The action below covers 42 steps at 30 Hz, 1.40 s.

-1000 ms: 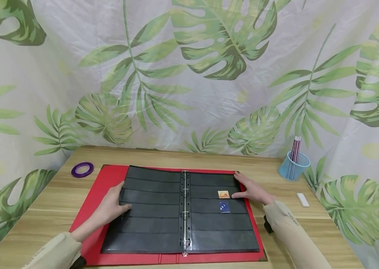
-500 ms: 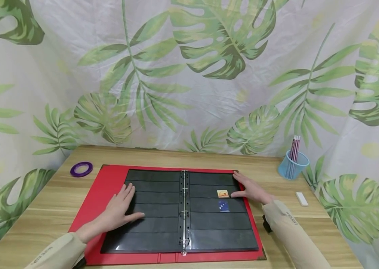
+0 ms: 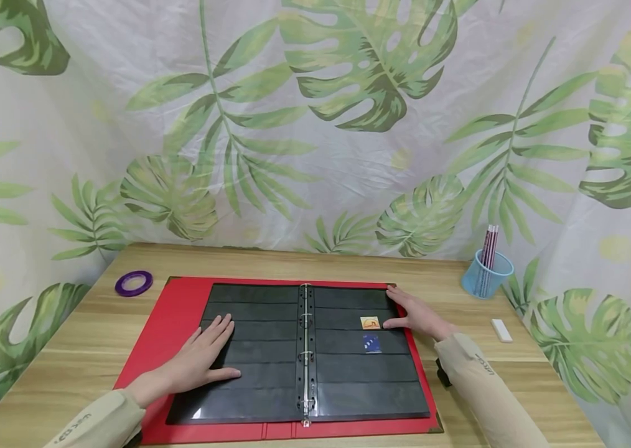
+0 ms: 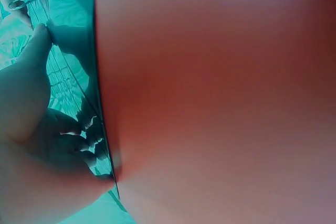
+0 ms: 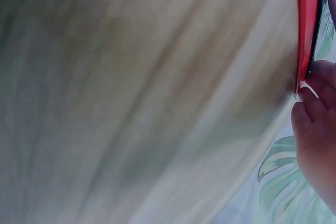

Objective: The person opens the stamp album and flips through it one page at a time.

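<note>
An open red ring binder (image 3: 172, 311) with black pocket pages lies on the table in the head view. My left hand (image 3: 198, 361) rests flat on the left page (image 3: 265, 348), fingers spread and thumb pointing toward the rings (image 3: 306, 356). My right hand (image 3: 419, 316) rests at the upper right edge of the right page (image 3: 371, 398), its fingers at the corner and thumb on the page. Beside that thumb sits a small cream-and-orange stamp-like card (image 3: 369, 323), with a blue one (image 3: 372, 343) below it. The right wrist view shows fingers (image 5: 315, 108) against the red cover's edge (image 5: 308, 19).
A purple ring-shaped roll (image 3: 134, 284) lies at the back left of the wooden table (image 3: 271, 258). At the back right stands a blue mesh cup (image 3: 486, 283) with striped pencils, and a white eraser (image 3: 501, 330) lies nearer. A leaf-patterned curtain (image 3: 315, 155) hangs behind.
My left hand has moved from the left page's outer edge onto the page and flattened there. That page's raised upper corner now lies down. My right hand has stayed put.
</note>
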### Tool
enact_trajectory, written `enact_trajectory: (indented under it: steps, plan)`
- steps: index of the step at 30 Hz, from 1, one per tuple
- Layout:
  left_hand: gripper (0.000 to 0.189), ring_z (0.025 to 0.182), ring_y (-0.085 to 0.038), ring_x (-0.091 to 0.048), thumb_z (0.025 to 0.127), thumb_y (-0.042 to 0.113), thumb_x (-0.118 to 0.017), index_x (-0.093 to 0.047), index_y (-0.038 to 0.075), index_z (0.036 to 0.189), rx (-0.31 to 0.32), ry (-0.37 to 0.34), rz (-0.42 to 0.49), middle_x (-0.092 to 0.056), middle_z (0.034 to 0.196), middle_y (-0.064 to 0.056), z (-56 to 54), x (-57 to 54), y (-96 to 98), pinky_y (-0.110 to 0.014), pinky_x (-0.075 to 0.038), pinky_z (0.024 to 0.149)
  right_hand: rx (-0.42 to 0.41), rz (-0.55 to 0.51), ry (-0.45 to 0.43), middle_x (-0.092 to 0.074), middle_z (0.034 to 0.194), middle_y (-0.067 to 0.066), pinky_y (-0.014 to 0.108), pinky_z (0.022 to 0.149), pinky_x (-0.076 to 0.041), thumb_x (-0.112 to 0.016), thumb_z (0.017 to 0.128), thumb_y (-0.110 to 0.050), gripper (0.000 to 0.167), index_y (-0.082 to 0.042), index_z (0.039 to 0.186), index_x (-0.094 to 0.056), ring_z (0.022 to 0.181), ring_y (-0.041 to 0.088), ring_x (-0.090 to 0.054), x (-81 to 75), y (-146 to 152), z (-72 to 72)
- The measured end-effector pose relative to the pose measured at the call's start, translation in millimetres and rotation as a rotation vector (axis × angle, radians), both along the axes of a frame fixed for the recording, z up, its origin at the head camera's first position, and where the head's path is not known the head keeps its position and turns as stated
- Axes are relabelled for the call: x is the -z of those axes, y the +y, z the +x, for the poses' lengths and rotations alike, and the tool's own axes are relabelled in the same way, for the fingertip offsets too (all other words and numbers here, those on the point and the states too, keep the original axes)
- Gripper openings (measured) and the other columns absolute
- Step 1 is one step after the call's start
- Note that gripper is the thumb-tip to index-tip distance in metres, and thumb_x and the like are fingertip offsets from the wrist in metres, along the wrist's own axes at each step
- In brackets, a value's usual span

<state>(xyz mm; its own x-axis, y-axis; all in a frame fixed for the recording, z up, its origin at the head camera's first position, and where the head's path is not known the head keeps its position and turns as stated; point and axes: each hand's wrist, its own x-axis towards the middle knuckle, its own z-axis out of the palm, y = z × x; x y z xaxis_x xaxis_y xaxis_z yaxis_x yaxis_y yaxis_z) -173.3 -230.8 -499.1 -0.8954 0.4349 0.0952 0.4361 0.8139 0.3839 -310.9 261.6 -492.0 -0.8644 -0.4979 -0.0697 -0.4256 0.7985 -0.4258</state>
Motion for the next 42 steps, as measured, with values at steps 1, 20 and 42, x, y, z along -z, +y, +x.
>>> enact_trajectory:
  steps: [1, 20, 42]
  plan:
    - [0.101, 0.143, -0.053, -0.029, 0.082, 0.061, -0.069, -0.037, -0.008, 0.148, -0.003, -0.004, -0.001, -0.032, 0.157, -0.029, 0.1, -0.1, 0.1, -0.074, -0.025, 0.109, -0.001, 0.001, 0.003, -0.027, 0.162, 0.022, 0.058, 0.117, -0.031, -0.076, 0.084, -0.045, 0.093, 0.002, 0.152, -0.034, 0.149, 0.044, -0.027, 0.0, -0.1, -0.1]
    - [0.101, 0.145, -0.051, -0.029, 0.082, 0.061, -0.069, -0.036, -0.007, 0.149, -0.016, -0.026, -0.029, -0.031, 0.158, -0.028, 1.2, -4.1, 1.8, -0.072, -0.025, 0.111, -0.005, -0.031, 0.043, -0.035, 0.159, 0.021, 0.058, 0.115, -0.034, -0.077, 0.084, -0.042, 0.085, 0.002, 0.148, -0.042, 0.146, 0.044, -0.034, 2.3, -0.6, 0.7]
    - [0.101, 0.145, -0.051, -0.03, 0.082, 0.06, -0.07, -0.036, -0.007, 0.149, -0.019, -0.029, -0.03, -0.032, 0.158, -0.028, 0.1, -3.0, 1.8, -0.072, -0.026, 0.111, -0.011, -0.027, 0.11, -0.045, 0.151, 0.025, 0.058, 0.112, -0.038, -0.079, 0.082, -0.043, 0.084, 0.002, 0.145, -0.046, 0.14, 0.045, -0.042, 1.5, -2.2, 2.3]
